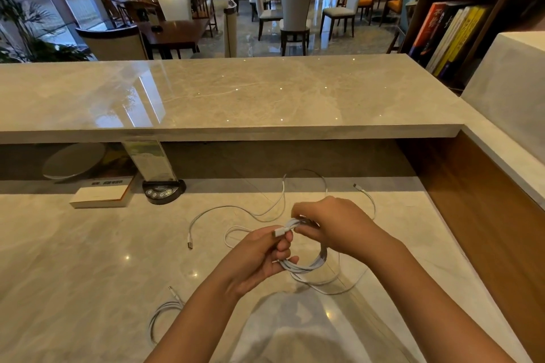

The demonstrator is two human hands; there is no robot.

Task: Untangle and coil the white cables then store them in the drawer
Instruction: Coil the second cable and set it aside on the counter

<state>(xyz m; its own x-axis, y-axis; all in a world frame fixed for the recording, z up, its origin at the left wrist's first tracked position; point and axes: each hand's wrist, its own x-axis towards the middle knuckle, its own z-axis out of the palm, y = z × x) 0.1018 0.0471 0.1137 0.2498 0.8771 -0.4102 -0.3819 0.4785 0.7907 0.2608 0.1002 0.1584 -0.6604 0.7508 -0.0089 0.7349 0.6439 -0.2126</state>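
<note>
We are in the coiling step. At centre right of the frame, our left hand (259,256) grips the coil (306,262) of white cable with curled fingers, its plug (279,232) sticking up past the thumb. Our right hand (327,224) pinches the top of the same coil, apparently laying on another turn or wrapping the end round the bundle. The coil is held just above the tabletop (88,259), and slack from it droops in a loop (327,289) below our hands.

A second cable (236,209) lies loose and uncoiled across the middle of the frame, one plug end left of centre. A third (365,194) trails behind our right hand (whether it is a separate cable or part of the second, we cannot tell). A small coiled cable (162,315) sits at lower left, beside our left forearm.

Next, we judge, the hanging slack must be gathered into the coil and the end secured so that it holds its shape.

No drawer is visible, so its contents cannot be told. At upper left a book (100,194) and a black-based stand (163,190) rest under the raised counter (236,97).
</note>
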